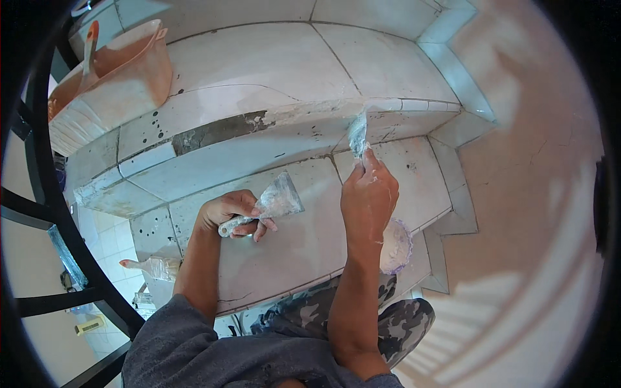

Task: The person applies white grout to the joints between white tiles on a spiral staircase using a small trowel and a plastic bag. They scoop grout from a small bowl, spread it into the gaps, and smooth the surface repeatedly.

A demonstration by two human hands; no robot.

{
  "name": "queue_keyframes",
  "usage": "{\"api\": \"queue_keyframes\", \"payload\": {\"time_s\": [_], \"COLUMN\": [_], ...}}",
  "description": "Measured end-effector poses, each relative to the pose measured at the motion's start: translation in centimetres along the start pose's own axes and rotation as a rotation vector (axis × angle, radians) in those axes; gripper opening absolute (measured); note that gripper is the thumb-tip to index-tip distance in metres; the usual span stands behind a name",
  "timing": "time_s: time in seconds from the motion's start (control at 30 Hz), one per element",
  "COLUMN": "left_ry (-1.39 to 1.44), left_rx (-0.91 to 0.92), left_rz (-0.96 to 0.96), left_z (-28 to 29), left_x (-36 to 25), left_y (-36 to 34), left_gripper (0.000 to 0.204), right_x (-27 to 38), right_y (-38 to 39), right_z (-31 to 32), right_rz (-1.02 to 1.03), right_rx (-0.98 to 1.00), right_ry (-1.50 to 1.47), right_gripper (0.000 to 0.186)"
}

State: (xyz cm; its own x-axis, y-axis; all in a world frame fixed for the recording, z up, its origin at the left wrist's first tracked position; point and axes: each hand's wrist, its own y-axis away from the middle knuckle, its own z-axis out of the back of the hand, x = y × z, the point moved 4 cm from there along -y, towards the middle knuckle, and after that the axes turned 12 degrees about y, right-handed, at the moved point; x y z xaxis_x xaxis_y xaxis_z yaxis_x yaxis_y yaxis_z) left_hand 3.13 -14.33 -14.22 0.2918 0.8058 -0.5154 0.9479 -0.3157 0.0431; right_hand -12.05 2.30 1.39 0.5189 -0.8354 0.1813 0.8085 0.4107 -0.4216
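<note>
My left hand is closed around the handle of a wide putty knife, its blade smeared with white paste and held over the lower tiled step. My right hand grips a narrower, paste-covered spatula. The spatula's tip meets the front edge of the upper step, where the edge tiles on the right begin. Left of it, the edge has a whitish smear and then a bare grey strip without tile. Partly behind my right forearm, a bowl of white paste rests on the lower step.
A peach-coloured bucket with a brush in it stands at the upper left. A paintbrush lies left of my left forearm. Black metal railing runs along the left. A wall with stepped tile skirting borders the right.
</note>
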Motion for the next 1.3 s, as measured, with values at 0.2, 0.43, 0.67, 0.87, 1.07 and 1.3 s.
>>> {"api": "queue_keyframes", "payload": {"time_s": [0.2, 0.43, 0.67, 0.87, 1.07, 1.3], "left_ry": [-0.035, 0.017, 0.038, 0.100, 0.009, -0.129], "left_rx": [-0.007, 0.073, 0.068, 0.022, -0.012, 0.013], "left_rz": [0.005, -0.095, -0.081, 0.023, 0.078, 0.232], "left_z": [-0.2, 0.2, 0.2, -1.9, -7.1, -8.7], "left_x": [-0.1, -0.3, -0.3, -0.2, 1.0, 2.2], "left_y": [0.0, 0.8, 0.6, -1.0, -3.5, -5.8], "left_gripper": [0.047, 0.044, 0.046, 0.043, 0.022, 0.023], "right_x": [1.4, 3.4, -0.6, -5.0, -7.7, -12.9], "right_y": [0.9, 3.0, 4.2, 5.6, 5.5, 7.1], "right_z": [0.5, 1.4, 0.1, -1.0, 2.2, 4.0], "right_rz": [0.028, 0.153, -0.262, -0.282, 0.547, 0.698], "right_rx": [0.068, 0.085, 0.570, 0.382, 0.006, 0.028], "right_ry": [-0.036, -0.246, -1.120, -1.233, -0.562, -0.353], "right_gripper": [0.034, 0.032, 0.036, 0.027, 0.044, 0.046]}}
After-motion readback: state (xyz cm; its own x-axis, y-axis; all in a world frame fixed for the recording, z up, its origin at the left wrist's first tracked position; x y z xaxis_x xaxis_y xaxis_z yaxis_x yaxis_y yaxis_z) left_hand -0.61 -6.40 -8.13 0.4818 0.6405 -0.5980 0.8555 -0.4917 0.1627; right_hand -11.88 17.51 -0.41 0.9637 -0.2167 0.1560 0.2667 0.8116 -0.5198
